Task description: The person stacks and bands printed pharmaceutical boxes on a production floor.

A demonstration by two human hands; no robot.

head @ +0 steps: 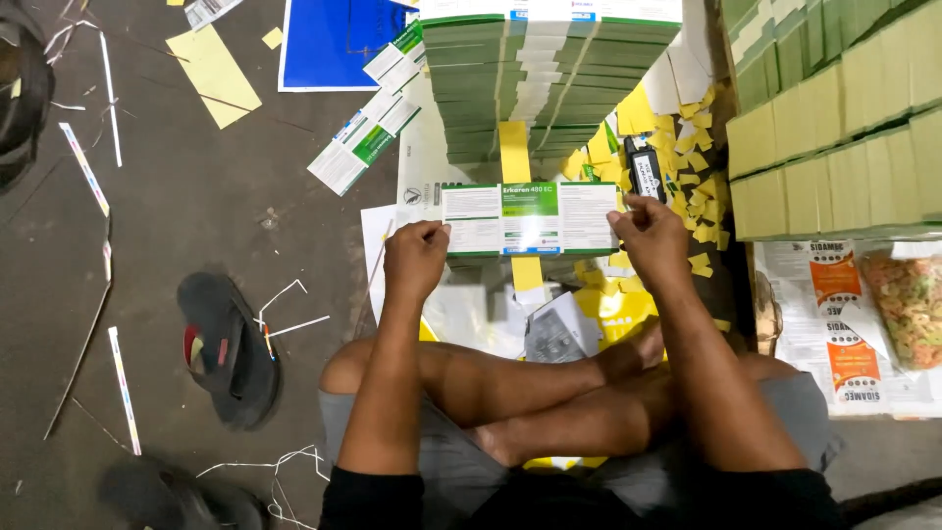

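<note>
dark floor (196, 196), both hands pinching green-and-white label sheet (530, 218), left hand (414, 257), right hand (652, 236)

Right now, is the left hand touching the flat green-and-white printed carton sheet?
Touching. The head view shows the left hand pinching the left edge of the flat green-and-white printed carton sheet, fingertips overlapping its border; the right hand grips the opposite edge.

Two hands, the left hand (414, 257) and the right hand (651, 234), are pinching one green-and-white printed label sheet (530, 218) between them. Two dark sandals (228, 345) are lying on the floor, one blue sheet (339, 41) is showing at the top, and one black phone-like device (645, 173) is resting among yellow scraps too many to count. One bag of coloured snacks (908, 304) is sitting at the right, and one tall stack of green labels (535, 83) is standing ahead.
</note>
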